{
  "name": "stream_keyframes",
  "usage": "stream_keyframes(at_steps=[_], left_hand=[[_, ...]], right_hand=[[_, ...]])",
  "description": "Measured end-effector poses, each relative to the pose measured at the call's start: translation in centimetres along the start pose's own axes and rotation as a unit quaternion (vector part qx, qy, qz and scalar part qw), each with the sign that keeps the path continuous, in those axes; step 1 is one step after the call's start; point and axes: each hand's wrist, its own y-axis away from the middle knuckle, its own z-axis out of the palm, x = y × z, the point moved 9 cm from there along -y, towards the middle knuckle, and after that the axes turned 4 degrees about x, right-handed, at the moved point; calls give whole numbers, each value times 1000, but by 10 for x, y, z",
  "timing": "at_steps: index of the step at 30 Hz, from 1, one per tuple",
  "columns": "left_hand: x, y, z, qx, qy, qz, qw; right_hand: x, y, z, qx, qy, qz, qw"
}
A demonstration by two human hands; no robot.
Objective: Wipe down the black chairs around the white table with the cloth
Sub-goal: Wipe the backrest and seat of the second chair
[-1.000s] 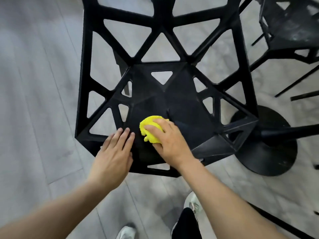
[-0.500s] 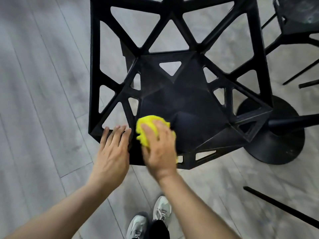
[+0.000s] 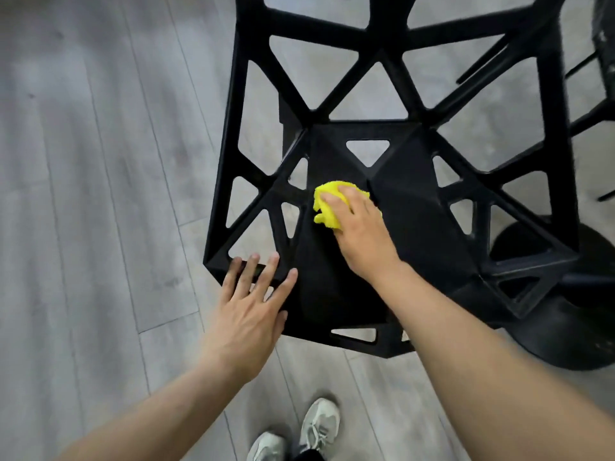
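A black chair (image 3: 416,207) with triangular cut-outs stands below me, its seat facing up. My right hand (image 3: 361,234) presses a bunched yellow cloth (image 3: 327,204) onto the middle of the seat, with its fingers curled over the cloth. My left hand (image 3: 249,311) rests flat on the seat's front left corner with its fingers spread and straight. Most of the cloth lies hidden under my right hand.
A round black table base (image 3: 565,327) stands on the floor at the right, close to the chair. Part of a second black chair (image 3: 602,44) shows at the top right. Grey plank flooring (image 3: 100,194) spreads to the left. My shoes (image 3: 312,427) are at the bottom edge.
My right hand has slid the cloth from the seat's front edge up toward its middle. My left hand has spread its fingers and stayed at the front left corner.
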Motion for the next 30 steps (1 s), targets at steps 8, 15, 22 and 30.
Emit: stream_keyframes(at_steps=[8,15,22,30], left_hand=[[-5,-2,4,14,6,-8,1000],[-6,-3,1,-21,29,-3,999],[-14,-4,-2,6,59,30,998],[-10,15,-42,-9,82,17,996]], right_hand=[[-41,-24,21,42,-39,34,998],[-27,13,11,6,-15,40,999],[-85,80,4,1,-67,70,995],[-65,120,-40,-31,14,107,994]])
